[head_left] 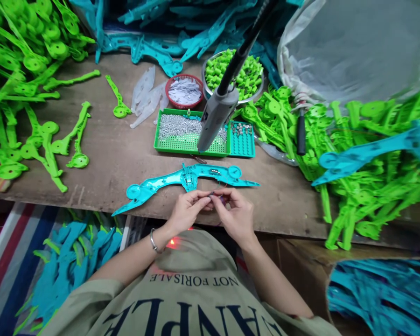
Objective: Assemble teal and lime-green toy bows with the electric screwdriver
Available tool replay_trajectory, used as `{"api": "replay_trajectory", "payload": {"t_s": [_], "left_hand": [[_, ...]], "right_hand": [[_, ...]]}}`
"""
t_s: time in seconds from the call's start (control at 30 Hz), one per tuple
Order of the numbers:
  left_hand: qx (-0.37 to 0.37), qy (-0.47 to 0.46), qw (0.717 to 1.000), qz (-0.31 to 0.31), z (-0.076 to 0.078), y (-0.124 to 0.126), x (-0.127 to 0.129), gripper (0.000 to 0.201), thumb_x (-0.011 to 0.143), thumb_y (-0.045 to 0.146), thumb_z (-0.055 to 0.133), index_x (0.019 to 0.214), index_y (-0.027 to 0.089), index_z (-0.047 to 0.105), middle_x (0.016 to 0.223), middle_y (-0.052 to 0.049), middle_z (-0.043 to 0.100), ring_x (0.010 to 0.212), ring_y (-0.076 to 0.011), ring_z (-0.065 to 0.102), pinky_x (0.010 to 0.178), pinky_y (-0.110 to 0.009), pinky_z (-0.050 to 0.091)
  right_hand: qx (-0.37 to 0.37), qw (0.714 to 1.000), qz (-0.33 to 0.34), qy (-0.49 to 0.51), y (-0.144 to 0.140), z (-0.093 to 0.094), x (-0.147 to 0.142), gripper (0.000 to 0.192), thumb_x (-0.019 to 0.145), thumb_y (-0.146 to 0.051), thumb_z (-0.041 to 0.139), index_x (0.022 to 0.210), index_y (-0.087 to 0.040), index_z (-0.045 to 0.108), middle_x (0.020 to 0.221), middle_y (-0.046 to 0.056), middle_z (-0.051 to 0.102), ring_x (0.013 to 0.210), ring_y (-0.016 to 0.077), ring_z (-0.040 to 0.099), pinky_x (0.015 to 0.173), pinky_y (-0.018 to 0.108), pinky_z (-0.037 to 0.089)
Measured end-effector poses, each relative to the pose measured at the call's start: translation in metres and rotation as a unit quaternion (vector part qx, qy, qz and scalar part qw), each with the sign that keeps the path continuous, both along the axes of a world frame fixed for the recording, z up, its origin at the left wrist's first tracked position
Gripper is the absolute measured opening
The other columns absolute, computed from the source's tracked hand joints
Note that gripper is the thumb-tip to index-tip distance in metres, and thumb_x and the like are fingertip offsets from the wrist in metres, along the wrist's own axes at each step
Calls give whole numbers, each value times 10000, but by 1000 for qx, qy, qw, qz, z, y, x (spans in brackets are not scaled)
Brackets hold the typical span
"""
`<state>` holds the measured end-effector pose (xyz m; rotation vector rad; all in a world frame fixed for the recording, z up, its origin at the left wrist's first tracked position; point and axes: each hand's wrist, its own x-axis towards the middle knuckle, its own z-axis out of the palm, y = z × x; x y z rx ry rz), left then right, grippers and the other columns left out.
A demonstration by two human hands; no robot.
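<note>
Small wired part (215, 196) pinched between fingertips of left hand (187, 210) and right hand (236, 214), both closed on it; teal plastic shell (185, 179) lies just beyond the grip on the workbench (126, 158).

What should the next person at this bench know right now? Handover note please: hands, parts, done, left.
Left hand and right hand: both pinch one small dark wired component between the fingertips at the near edge of the brown wooden bench.
Teal plastic bow-shaped shell half: lies flat just beyond the hands, inside up, with some small parts already seated in it.
Green plastic tray of silver screws: behind the shell. Grey hanging electric screwdriver dangles above it, untouched.
Done: shell laid out, partly fitted.
Left: the pinched component is not yet in the shell; no cover half sits on it.
</note>
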<state>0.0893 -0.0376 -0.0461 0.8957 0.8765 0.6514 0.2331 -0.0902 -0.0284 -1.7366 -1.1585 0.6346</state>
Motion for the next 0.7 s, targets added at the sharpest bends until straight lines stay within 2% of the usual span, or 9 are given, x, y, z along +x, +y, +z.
{"api": "replay_trajectory", "payload": {"t_s": [0.13, 0.3, 0.53, 0.63, 0.7], "left_hand": [[-23, -13, 1000, -14, 1, 4, 0, 487, 749, 510, 865, 1048, 136, 780, 971, -86, 803, 825, -187, 768, 873, -376, 650], [-36, -36, 999, -18, 1, 10, 0, 455, 734, 456, 886, 1026, 128, 768, 903, -63, 791, 796, -158, 757, 822, -324, 644], [-15, -54, 998, -16, -7, 8, 4, 403, 743, 426, 881, 953, 133, 702, 862, -33, 767, 752, -125, 733, 798, -293, 625], [-3, -35, 999, -29, -4, 10, 1, 428, 778, 429, 853, 1049, 151, 671, 901, -38, 765, 800, -140, 743, 815, -297, 614], [6, 12, 998, -55, 5, 13, -10, 390, 857, 422, 780, 1112, 164, 639, 911, -46, 765, 809, -153, 748, 795, -300, 606]], "right_hand": [[-8, 1000, 0, 16, 1, -1, 2, 117, 869, -327, 704, 894, -215, 728, 835, 36, 768, 673, 155, 677, 660, 301, 569], [-20, 998, -14, 64, 5, -1, 3, 151, 842, -358, 739, 883, -214, 722, 810, 29, 762, 667, 152, 680, 648, 296, 569], [-26, 995, -34, 85, 7, 0, -3, 154, 803, -355, 761, 834, -213, 709, 784, 23, 757, 642, 141, 677, 633, 289, 566], [-28, 994, -33, 101, 10, 2, -2, 159, 785, -356, 767, 827, -212, 714, 766, 20, 758, 632, 139, 676, 625, 284, 570], [-28, 991, -43, 120, 11, 4, 1, 177, 758, -362, 786, 806, -210, 710, 740, 20, 754, 612, 140, 672, 598, 278, 569]]}}
